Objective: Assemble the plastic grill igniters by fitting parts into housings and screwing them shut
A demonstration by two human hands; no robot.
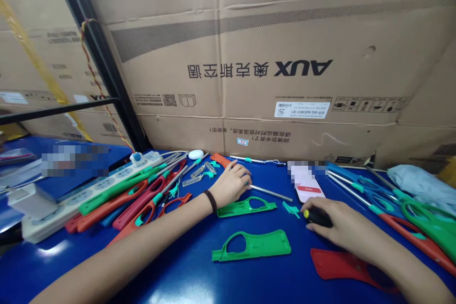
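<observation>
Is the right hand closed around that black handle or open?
Closed: the right hand has its fingers curled around the black tool handle.

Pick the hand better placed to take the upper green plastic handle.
Left, probably: the left hand sits right beside the upper green plastic handle, while the right hand is farther off and gripping a black-handled tool.

Left arm stretched forward, left hand palm down, right hand curled closed
</observation>
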